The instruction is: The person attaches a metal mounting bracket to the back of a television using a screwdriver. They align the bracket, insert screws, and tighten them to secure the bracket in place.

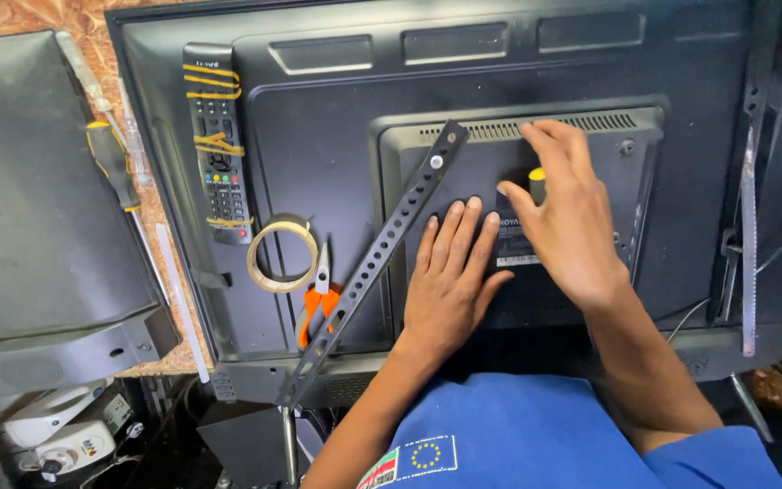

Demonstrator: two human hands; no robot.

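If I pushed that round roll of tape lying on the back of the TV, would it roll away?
Probably not. The roll of tape lies flat on its side on the TV back, so a push would likely just slide it. Stood on its edge, it could roll. It is a thin ring with a big hole, so it likely feels light. The orange-handled pliers right beside it might stop it.

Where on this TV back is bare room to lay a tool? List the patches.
Free: the dark panel between the remote and the raised centre housing; also right of that housing. Crowded: tape roll, pliers, slotted bracket, left hand, right hand.
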